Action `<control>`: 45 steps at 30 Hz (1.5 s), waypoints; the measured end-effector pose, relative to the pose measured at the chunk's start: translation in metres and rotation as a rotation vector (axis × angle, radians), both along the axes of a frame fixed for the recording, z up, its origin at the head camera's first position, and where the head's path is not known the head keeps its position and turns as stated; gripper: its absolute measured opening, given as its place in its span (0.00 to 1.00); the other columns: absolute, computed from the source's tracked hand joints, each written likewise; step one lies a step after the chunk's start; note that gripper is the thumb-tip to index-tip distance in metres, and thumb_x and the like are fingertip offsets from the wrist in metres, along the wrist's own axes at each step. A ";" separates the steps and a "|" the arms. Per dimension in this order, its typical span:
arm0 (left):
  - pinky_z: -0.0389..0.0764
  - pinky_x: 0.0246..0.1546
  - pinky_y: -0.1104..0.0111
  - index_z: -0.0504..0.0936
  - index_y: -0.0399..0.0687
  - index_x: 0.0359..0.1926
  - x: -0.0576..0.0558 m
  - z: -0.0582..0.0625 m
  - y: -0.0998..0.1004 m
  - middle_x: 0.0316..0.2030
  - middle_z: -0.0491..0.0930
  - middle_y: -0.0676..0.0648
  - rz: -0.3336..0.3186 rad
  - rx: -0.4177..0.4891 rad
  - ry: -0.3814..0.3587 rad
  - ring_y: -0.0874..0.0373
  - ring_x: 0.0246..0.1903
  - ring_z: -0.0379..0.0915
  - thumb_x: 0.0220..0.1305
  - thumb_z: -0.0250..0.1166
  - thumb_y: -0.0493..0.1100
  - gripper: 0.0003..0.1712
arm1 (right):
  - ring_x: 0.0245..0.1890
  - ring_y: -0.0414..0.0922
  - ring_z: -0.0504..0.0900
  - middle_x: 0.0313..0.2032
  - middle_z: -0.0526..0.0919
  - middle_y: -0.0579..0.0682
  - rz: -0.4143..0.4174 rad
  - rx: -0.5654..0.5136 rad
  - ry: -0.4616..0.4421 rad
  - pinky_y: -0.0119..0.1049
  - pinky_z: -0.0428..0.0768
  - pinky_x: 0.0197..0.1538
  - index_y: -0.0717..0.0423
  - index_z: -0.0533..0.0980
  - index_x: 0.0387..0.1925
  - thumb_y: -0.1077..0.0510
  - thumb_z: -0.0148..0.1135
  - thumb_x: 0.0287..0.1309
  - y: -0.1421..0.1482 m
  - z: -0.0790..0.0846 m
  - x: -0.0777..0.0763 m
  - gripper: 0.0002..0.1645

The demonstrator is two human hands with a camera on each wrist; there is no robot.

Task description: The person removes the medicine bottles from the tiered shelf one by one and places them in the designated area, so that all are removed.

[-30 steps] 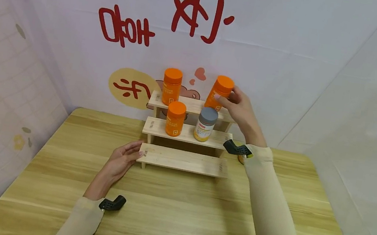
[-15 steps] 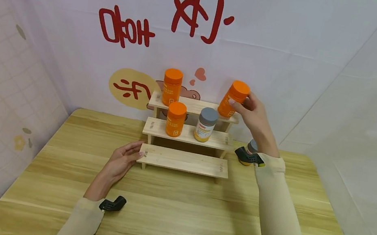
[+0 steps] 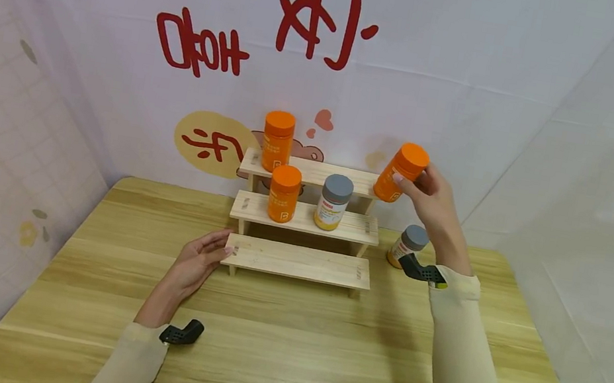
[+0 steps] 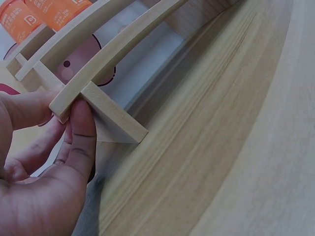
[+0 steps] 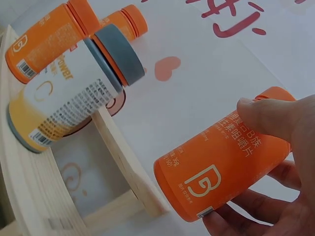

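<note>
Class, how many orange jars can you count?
3: the held jar, tilted in the right hand; the top jar, on the top shelf; the middle jar, on the middle shelf. None seems hidden.

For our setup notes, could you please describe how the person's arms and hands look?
The left hand and right hand are bare, without gloves. The sleeves are long, plain and beige. A black, angled device with small holes sits at the end of each; no cable shows.
</note>
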State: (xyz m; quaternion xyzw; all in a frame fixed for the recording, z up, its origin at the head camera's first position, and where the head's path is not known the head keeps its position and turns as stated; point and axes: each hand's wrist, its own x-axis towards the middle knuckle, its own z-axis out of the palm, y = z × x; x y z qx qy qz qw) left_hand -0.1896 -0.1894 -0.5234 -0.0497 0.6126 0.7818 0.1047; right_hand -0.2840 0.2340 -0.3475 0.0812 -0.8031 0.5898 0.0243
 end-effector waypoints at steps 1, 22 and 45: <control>0.80 0.51 0.76 0.63 0.38 0.76 0.000 0.000 0.000 0.56 0.74 0.50 0.004 0.000 0.001 0.65 0.52 0.76 0.72 0.62 0.31 0.35 | 0.71 0.49 0.71 0.69 0.74 0.53 -0.004 -0.001 0.000 0.58 0.61 0.77 0.34 0.67 0.73 0.41 0.68 0.65 0.002 -0.001 0.002 0.37; 0.80 0.49 0.77 0.63 0.37 0.76 0.000 -0.001 -0.002 0.58 0.72 0.48 -0.003 -0.010 0.012 0.65 0.53 0.75 0.72 0.63 0.33 0.36 | 0.68 0.41 0.71 0.73 0.70 0.50 -0.095 -0.119 -0.043 0.55 0.56 0.79 0.34 0.65 0.75 0.46 0.67 0.67 0.052 -0.019 0.031 0.38; 0.80 0.49 0.76 0.64 0.36 0.76 0.000 -0.001 -0.001 0.55 0.74 0.50 0.007 -0.002 0.020 0.65 0.51 0.76 0.70 0.64 0.33 0.35 | 0.62 0.36 0.73 0.67 0.75 0.43 -0.190 -0.133 -0.083 0.21 0.71 0.57 0.39 0.64 0.76 0.48 0.66 0.68 0.121 -0.071 0.054 0.38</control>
